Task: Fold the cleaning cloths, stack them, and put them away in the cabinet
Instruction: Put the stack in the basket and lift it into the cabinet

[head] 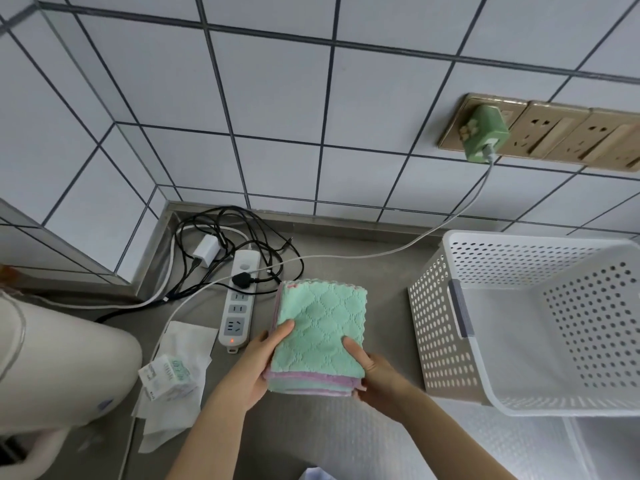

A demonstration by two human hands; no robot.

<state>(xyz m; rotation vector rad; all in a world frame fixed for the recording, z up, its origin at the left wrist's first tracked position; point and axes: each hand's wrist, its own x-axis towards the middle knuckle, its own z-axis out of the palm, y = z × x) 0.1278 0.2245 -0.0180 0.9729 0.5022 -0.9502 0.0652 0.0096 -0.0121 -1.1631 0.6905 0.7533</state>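
Centrally, I see my left hand point(258, 362) gripping the near-left corner of a stack of folded cloths point(320, 336), thumb laid on the top cloth and fingers curled beneath the stack's edge. My right hand point(372, 374) grips the near-right corner the same way, thumb pressed on the top surface, fingers wrapped under. The stack is held between both hands just above the desk point(346, 261); whether its far edge touches the surface I cannot tell. Its top cloth is mint green with a quilted diamond pattern and a scalloped border; pink and lilac edges of lower cloths show along the near and left sides.

Left of the stack, just beside it, a white power strip point(239, 303) lies on the desk with a red indicator lit at its near end and a black plug point(242, 280) seated in it. Behind the strip, a tangle of black cables point(239, 223) and a white adapter point(206, 250) sit in the desk's corner. Nearer me on the left, a small printed packet point(168, 377) rests on sheets of white paper point(180, 344), beside a cream-coloured rounded appliance point(65, 368).

Right of the stack, a white perforated basket point(450, 327) stands on the desk, apart from the cloths. On the tiled wall point(277, 98) above, a green charger point(485, 133) occupies a gold socket panel point(554, 136), and its white cable point(381, 252) runs down across the desk behind the stack.
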